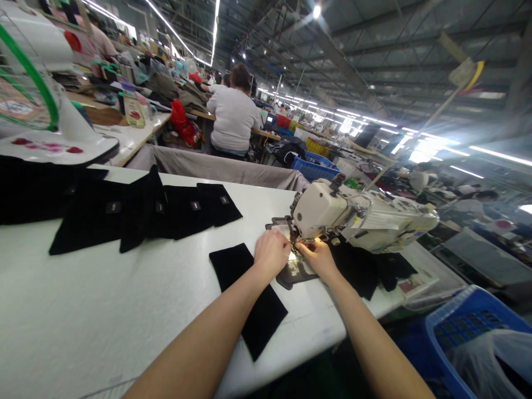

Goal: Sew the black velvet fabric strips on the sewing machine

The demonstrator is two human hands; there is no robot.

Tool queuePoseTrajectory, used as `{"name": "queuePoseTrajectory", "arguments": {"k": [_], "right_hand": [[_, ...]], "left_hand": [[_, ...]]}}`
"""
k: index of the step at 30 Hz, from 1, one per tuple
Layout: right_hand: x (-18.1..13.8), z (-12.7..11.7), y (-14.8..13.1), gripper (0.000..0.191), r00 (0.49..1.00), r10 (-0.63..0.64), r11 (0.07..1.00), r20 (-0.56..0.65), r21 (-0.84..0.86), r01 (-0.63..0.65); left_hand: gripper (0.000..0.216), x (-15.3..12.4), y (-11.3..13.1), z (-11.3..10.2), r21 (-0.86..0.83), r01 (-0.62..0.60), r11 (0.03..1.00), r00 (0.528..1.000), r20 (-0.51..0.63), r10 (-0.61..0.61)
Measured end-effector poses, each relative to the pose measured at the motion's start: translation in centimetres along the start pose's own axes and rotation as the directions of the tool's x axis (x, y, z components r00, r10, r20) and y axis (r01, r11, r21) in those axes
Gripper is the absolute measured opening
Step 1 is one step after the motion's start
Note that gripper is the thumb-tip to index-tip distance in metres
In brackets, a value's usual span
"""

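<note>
Both hands at the needle of the sewing machine (pixel 357 216), working a black fabric piece (pixel 249 293) that runs from under the left forearm up to the presser foot

Left hand (pixel 272 252): curled, knuckles up, pressing the fabric flat just left of the needle. Right hand (pixel 318 257): fingers pinched at the fabric edge right under the machine head; can't tell whether it grips or only guides

Progress, judging from layout: one piece under the needle, seam in progress. Row of black pieces with small labels (pixel 141 213) fanned out well left of the left hand, beyond it on the white table (pixel 103 310). More black fabric (pixel 374 269) bunched just right of the right hand, under the machine arm. Can't tell which pile is sewn and which is waiting

Containers: blue basket (pixel 465 324) low, right of the right forearm, holds a clear plastic bag (pixel 490 354), contents unclear. Further blue crate (pixel 313 166) beyond the machine, contents not visible

Far behind: a person in a white shirt (pixel 235 113), seated, back turned
</note>
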State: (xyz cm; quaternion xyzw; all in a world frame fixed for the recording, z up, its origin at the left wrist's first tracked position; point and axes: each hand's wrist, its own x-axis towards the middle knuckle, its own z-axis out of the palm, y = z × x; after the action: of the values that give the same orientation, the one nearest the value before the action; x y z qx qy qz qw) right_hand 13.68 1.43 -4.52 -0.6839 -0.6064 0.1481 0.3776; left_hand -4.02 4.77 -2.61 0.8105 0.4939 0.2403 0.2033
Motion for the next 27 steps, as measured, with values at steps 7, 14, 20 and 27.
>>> {"name": "queuePoseTrajectory", "arguments": {"k": [7, 14, 20, 27], "right_hand": [[0.07, -0.04, 0.02, 0.031, 1.0, -0.012, 1.0, -0.007, -0.012, 0.012], [0.01, -0.34, -0.07, 0.023, 0.999, -0.043, 0.999, -0.028, -0.02, 0.043], [-0.2, -0.39, -0.57, 0.023, 0.997, -0.076, 0.997, 0.007, -0.005, 0.076], [-0.1, -0.41, -0.33, 0.024, 0.993, -0.11, 0.994, 0.039, -0.02, 0.111]], "left_hand": [[0.026, 0.0, 0.2, -0.17, -0.002, -0.002, 1.0, 1.0, -0.003, 0.002], [0.026, -0.08, 0.25, -0.25, 0.0, 0.007, 1.0, 1.0, 0.002, -0.007], [0.027, -0.06, 0.26, -0.26, 0.002, 0.009, 1.0, 1.0, 0.001, -0.009], [0.027, -0.07, 0.31, -0.28, -0.001, 0.018, 1.0, 1.0, 0.008, -0.018]]}}
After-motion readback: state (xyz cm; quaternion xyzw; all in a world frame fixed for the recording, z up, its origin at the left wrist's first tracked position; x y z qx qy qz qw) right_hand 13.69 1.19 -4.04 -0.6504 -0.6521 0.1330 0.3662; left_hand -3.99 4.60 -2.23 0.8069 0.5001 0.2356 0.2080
